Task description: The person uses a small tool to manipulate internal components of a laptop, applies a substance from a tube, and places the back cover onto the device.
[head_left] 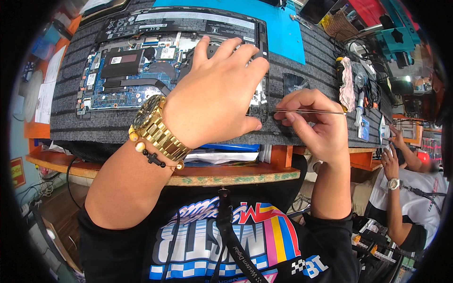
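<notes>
An opened laptop [137, 96] lies on a ribbed dark grey mat, showing its blue circuit board, a dark heat-sink plate [123, 63] and a long black battery [186, 23] along the far side. Across its right half rests my left hand [219, 87], palm down with the fingers spread; it covers the parts beneath. A gold watch [163, 122] and a beaded bracelet are on that wrist. By the laptop's near right corner, my right hand [316, 120] pinches thin metal tweezers [336, 112]. Their tips point left at the laptop's edge, and I cannot tell whether they touch it.
A blue mat [283, 35] lies beyond the laptop. Cables, a pink cloth [347, 85] and small tools crowd the bench's right side, near a teal stand [398, 40]. Papers sit on a shelf under the wooden bench edge [236, 178]. Another person [410, 184] works at far right.
</notes>
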`<action>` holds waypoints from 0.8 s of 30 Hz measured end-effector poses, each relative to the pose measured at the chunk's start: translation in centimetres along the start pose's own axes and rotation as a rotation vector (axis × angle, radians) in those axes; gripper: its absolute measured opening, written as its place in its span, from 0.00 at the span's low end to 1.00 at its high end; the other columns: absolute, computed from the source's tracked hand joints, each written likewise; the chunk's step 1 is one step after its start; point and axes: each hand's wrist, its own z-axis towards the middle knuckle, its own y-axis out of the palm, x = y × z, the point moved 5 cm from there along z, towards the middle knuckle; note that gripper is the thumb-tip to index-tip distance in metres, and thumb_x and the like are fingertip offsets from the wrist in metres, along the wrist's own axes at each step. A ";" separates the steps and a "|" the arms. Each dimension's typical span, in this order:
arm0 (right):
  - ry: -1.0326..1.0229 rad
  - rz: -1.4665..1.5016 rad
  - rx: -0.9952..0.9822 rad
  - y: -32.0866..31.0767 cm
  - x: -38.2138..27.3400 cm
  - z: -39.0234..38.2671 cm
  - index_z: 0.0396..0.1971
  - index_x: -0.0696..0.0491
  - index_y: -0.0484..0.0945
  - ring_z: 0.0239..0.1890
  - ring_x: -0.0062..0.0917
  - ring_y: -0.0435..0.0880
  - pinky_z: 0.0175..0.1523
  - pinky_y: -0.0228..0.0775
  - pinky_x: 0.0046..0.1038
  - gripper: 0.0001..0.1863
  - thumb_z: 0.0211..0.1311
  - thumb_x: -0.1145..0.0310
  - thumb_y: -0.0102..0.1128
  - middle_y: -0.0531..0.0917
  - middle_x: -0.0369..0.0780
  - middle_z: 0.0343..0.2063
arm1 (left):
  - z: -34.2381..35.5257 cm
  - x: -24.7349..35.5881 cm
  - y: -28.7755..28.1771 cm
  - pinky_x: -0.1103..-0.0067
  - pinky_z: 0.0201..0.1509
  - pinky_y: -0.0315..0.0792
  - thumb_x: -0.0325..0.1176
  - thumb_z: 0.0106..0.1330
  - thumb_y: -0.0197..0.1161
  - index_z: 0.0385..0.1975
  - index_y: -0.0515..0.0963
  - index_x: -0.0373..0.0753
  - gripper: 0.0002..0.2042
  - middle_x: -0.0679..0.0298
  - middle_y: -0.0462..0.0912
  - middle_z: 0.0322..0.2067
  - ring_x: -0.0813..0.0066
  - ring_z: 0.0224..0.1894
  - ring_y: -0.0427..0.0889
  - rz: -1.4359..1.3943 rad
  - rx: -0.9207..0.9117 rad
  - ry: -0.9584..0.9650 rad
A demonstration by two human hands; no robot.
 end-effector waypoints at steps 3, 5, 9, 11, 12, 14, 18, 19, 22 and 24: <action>-0.020 -0.037 -0.013 0.0 -0.3 0.1 0.48 0.62 0.85 0.46 0.23 0.93 0.49 0.91 0.25 0.08 0.72 0.85 0.66 0.91 0.41 0.46 | 0.0 0.1 -0.1 0.37 0.84 0.55 0.45 0.51 0.90 0.68 0.77 0.40 0.43 0.52 0.75 0.74 0.44 0.82 0.66 0.005 -0.003 -0.003; -0.027 -0.061 -0.018 0.0 -0.5 0.1 0.48 0.62 0.85 0.46 0.23 0.93 0.49 0.91 0.25 0.08 0.72 0.86 0.66 0.91 0.41 0.46 | 0.0 0.1 -0.1 0.38 0.84 0.55 0.45 0.51 0.90 0.68 0.77 0.40 0.43 0.52 0.75 0.74 0.44 0.82 0.66 0.006 -0.004 -0.005; -0.055 -0.113 -0.040 0.0 -0.7 0.4 0.48 0.63 0.86 0.44 0.23 0.94 0.47 0.91 0.24 0.08 0.72 0.85 0.66 0.91 0.41 0.45 | 0.0 0.1 -0.1 0.38 0.85 0.55 0.45 0.52 0.89 0.68 0.76 0.40 0.43 0.52 0.75 0.74 0.44 0.82 0.66 0.002 -0.002 -0.006; -0.058 -0.131 -0.046 0.0 -0.8 0.4 0.48 0.63 0.86 0.44 0.24 0.94 0.47 0.91 0.24 0.08 0.72 0.85 0.66 0.91 0.41 0.45 | 0.0 0.1 -0.1 0.38 0.85 0.55 0.45 0.52 0.89 0.68 0.76 0.40 0.43 0.52 0.75 0.74 0.44 0.82 0.66 0.004 -0.009 -0.010; -0.060 -0.134 -0.047 0.0 -0.8 0.5 0.47 0.63 0.86 0.44 0.24 0.95 0.46 0.91 0.24 0.08 0.72 0.84 0.66 0.91 0.41 0.45 | 0.0 0.1 -0.2 0.38 0.85 0.55 0.45 0.52 0.89 0.68 0.76 0.40 0.43 0.52 0.75 0.74 0.44 0.82 0.66 0.007 -0.010 -0.011; -0.061 -0.138 -0.047 0.0 -0.9 0.6 0.47 0.63 0.86 0.44 0.25 0.95 0.46 0.91 0.24 0.07 0.72 0.84 0.66 0.92 0.41 0.45 | 0.0 0.1 -0.1 0.38 0.85 0.54 0.45 0.52 0.89 0.68 0.76 0.40 0.42 0.52 0.75 0.74 0.44 0.83 0.66 0.008 -0.011 -0.010; -0.069 -0.177 -0.068 -0.1 -1.1 0.8 0.46 0.63 0.87 0.44 0.27 0.96 0.44 0.91 0.25 0.07 0.72 0.84 0.67 0.92 0.42 0.45 | 0.0 0.0 0.0 0.38 0.85 0.53 0.45 0.52 0.89 0.68 0.77 0.40 0.42 0.51 0.75 0.74 0.44 0.83 0.66 0.005 0.001 -0.002; -0.062 -0.188 -0.078 -0.1 -1.2 0.8 0.46 0.63 0.87 0.44 0.27 0.96 0.44 0.91 0.25 0.07 0.72 0.84 0.67 0.91 0.42 0.45 | 0.0 0.0 0.0 0.39 0.85 0.53 0.46 0.53 0.89 0.68 0.77 0.39 0.42 0.51 0.75 0.74 0.44 0.83 0.65 0.004 -0.001 -0.003; -0.083 -0.187 -0.079 -0.1 -1.4 0.9 0.46 0.63 0.86 0.44 0.27 0.96 0.44 0.91 0.26 0.07 0.72 0.84 0.67 0.91 0.42 0.45 | 0.0 0.0 0.0 0.39 0.85 0.53 0.46 0.53 0.89 0.68 0.77 0.39 0.43 0.51 0.75 0.75 0.44 0.83 0.65 0.009 0.003 -0.004; -0.087 -0.180 -0.081 -0.1 -1.3 0.9 0.46 0.63 0.86 0.43 0.27 0.96 0.44 0.91 0.26 0.07 0.72 0.84 0.67 0.91 0.42 0.45 | 0.0 0.0 0.0 0.39 0.85 0.53 0.46 0.53 0.89 0.69 0.77 0.39 0.43 0.51 0.75 0.75 0.44 0.83 0.65 0.010 0.003 -0.006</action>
